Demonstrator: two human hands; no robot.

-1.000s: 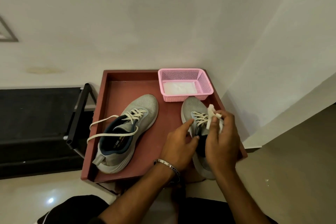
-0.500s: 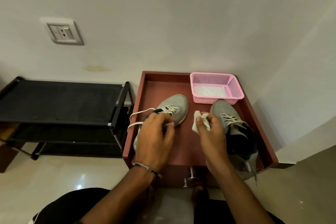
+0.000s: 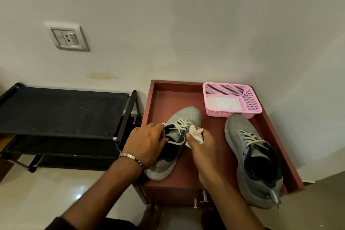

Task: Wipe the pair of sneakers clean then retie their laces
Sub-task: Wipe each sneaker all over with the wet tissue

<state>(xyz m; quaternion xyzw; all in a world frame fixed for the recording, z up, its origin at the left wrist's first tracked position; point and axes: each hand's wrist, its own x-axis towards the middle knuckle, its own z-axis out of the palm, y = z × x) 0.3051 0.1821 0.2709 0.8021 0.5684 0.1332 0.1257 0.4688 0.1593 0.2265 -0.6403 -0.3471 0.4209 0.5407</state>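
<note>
Two grey sneakers with cream laces lie on a reddish-brown tray-top stand (image 3: 190, 87). The left sneaker (image 3: 186, 115) points away from me with its laces loose. My left hand (image 3: 147, 142) grips its collar on the left side. My right hand (image 3: 201, 144) is closed around a crumpled white wipe (image 3: 195, 132) and presses it against the sneaker's right side by the laces. The right sneaker (image 3: 250, 151) lies apart at the right, heel over the front edge, and no hand touches it.
A pink mesh basket (image 3: 250, 102) holding white wipes stands at the back right of the stand, touching the right sneaker's toe. A black shoe rack (image 3: 61, 110) stands to the left. The wall with a switch socket (image 3: 69, 37) is behind. Metal knobs (image 3: 203, 195) protrude at the stand's front.
Both hands left the right sneaker and moved to the left one. My left hand took hold of it and my right hand brought the wipe against its side. The view shifted left.
</note>
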